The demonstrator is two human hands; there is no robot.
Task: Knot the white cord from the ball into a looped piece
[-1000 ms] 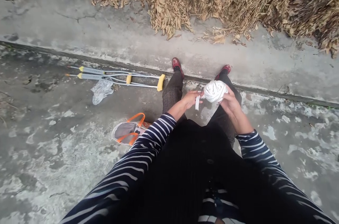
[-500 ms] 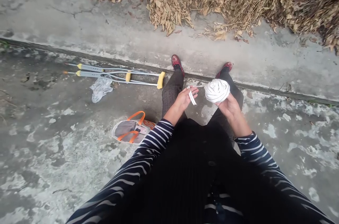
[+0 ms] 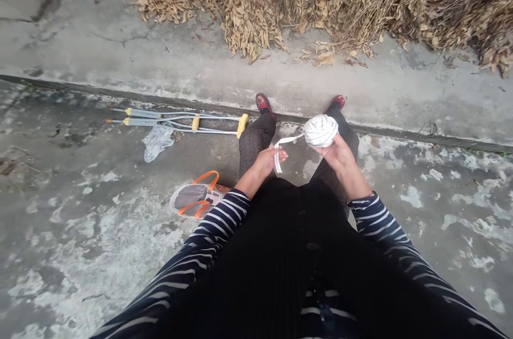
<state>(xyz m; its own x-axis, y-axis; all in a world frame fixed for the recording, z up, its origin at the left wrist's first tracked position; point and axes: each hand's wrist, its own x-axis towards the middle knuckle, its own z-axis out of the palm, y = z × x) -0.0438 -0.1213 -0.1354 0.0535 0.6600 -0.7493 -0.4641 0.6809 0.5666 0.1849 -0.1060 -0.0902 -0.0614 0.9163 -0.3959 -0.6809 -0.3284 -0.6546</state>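
Note:
A ball of wound white strip (image 3: 321,131), like fabric tape or bandage, rests in my right hand (image 3: 337,153), whose fingers cup its underside. A loose length of the white strip (image 3: 287,141) runs from the ball's left side and curves down to my left hand (image 3: 265,162). Its end hangs just past my left fingers, which seem to pinch it. Both hands are over my lap, in striped sleeves, with dark trousers and red shoes beneath them.
A pair of metal crutches with yellow grips (image 3: 188,124) lies on the concrete to my left, beside a clear plastic bag (image 3: 157,142). An orange-handled bag (image 3: 195,200) lies nearer. A concrete step edge (image 3: 120,97) runs ahead of my feet, with heaped dry leaves (image 3: 248,13) beyond.
My left hand has dropped lower and moved away from the ball, and the strip between them now forms a longer arc. The ball has shifted slightly left and up.

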